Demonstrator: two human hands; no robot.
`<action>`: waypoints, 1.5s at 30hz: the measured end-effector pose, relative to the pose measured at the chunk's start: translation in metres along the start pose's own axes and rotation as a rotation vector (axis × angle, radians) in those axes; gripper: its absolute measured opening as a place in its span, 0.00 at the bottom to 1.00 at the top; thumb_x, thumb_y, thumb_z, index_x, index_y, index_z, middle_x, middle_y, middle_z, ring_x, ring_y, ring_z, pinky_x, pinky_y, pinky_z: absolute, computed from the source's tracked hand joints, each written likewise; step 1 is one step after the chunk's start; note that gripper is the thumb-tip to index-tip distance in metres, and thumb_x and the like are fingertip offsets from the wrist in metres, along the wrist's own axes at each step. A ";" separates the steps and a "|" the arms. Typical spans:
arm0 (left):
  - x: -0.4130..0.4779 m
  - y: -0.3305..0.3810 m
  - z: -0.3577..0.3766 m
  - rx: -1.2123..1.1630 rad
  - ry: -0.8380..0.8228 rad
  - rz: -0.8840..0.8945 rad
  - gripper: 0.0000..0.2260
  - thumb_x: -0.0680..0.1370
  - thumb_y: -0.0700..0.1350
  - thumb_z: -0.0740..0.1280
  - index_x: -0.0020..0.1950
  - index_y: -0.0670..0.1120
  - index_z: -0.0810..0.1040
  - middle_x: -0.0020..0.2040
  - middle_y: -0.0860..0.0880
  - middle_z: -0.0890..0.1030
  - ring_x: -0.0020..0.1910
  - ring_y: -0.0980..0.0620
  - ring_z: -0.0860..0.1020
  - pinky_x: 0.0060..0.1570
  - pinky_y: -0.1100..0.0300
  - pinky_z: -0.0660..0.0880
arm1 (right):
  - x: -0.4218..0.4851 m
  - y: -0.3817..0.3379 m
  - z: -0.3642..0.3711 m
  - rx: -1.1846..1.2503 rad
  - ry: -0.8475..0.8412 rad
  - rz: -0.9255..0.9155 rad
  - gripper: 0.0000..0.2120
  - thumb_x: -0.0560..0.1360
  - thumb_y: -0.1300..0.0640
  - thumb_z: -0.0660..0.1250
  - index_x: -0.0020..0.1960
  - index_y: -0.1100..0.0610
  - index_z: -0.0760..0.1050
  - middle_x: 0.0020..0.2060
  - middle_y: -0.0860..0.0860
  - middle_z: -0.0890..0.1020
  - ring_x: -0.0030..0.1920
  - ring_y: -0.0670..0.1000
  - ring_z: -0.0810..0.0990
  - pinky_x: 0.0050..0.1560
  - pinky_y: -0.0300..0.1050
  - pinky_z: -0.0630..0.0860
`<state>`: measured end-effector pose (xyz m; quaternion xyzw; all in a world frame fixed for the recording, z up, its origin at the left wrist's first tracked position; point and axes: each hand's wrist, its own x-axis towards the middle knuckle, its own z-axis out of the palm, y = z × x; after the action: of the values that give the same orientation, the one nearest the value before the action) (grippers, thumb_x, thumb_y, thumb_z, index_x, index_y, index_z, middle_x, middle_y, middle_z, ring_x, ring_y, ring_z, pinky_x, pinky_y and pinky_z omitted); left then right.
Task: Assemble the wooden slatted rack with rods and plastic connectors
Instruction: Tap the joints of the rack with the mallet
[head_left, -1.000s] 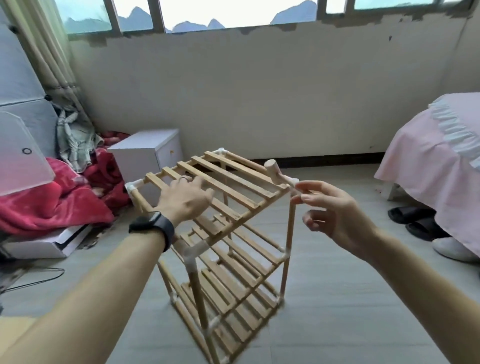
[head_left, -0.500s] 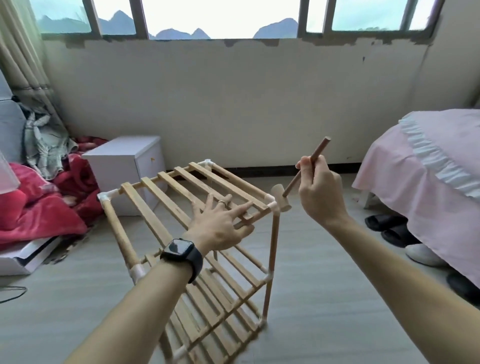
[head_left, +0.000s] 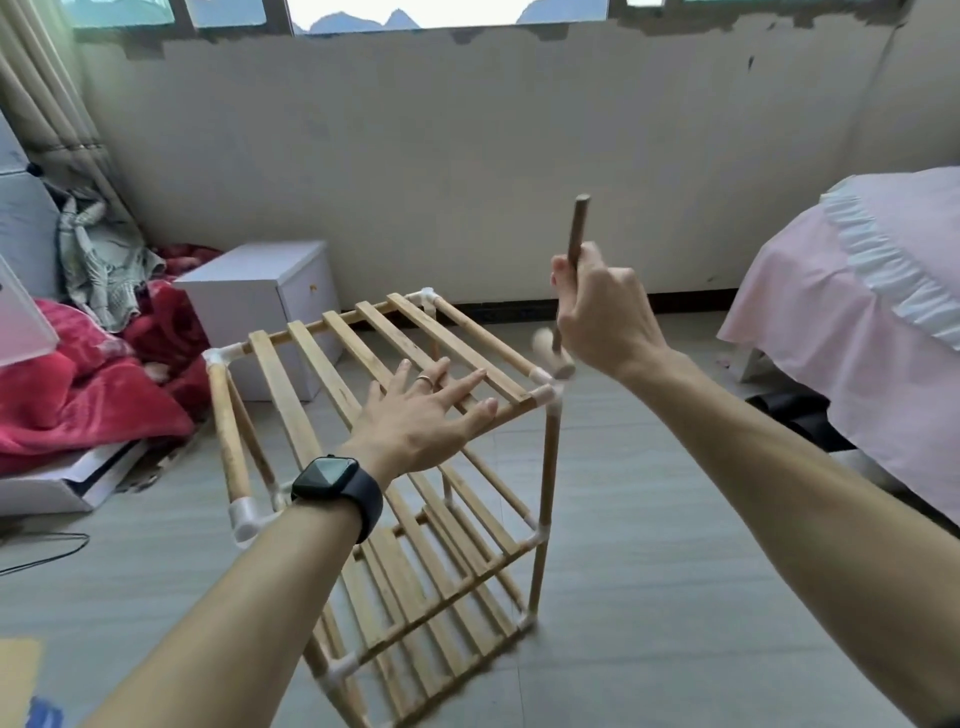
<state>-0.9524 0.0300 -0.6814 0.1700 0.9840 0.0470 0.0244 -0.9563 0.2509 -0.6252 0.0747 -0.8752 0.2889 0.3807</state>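
The wooden slatted rack (head_left: 332, 364) stood on the floor (head_left: 675, 571); the left hand (head_left: 421, 415) lay flat on its top slats; the right hand (head_left: 602, 317) gripped a mallet (head_left: 555, 357); square taps on the corner connector (head_left: 545, 395) seemed best.

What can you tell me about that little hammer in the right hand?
The hammer is a small wooden mallet with a thin, darker brown round handle and a pale, stubby cylindrical head. The right hand grips the handle around its middle, so the top end sticks up almost vertical and the head hangs below the fist. The head is motion-blurred, just above the rack's white corner connector. Whether it touches the connector can't be told.
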 end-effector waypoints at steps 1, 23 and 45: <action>0.000 0.000 0.001 0.003 -0.002 0.003 0.29 0.77 0.74 0.42 0.78 0.71 0.45 0.83 0.55 0.44 0.82 0.45 0.40 0.77 0.34 0.44 | -0.003 0.001 -0.001 0.063 0.097 -0.035 0.14 0.86 0.54 0.54 0.54 0.63 0.73 0.34 0.54 0.80 0.28 0.52 0.79 0.33 0.51 0.78; -0.010 0.010 -0.016 -0.246 -0.038 0.000 0.36 0.64 0.71 0.58 0.74 0.68 0.65 0.83 0.58 0.44 0.81 0.41 0.45 0.70 0.24 0.47 | -0.087 -0.003 -0.083 1.284 -0.370 0.885 0.18 0.80 0.54 0.53 0.56 0.61 0.80 0.46 0.60 0.84 0.30 0.53 0.77 0.27 0.39 0.74; -0.007 0.035 0.005 -0.100 0.130 -0.184 0.34 0.79 0.66 0.51 0.83 0.54 0.51 0.83 0.55 0.48 0.82 0.47 0.44 0.70 0.24 0.37 | -0.138 0.005 -0.078 -0.034 -0.084 -0.017 0.14 0.85 0.54 0.60 0.67 0.56 0.78 0.36 0.43 0.76 0.33 0.44 0.74 0.33 0.33 0.66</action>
<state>-0.9338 0.0605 -0.6829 0.0742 0.9914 0.1045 -0.0268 -0.8129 0.2864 -0.6827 0.0875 -0.8945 0.2676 0.3473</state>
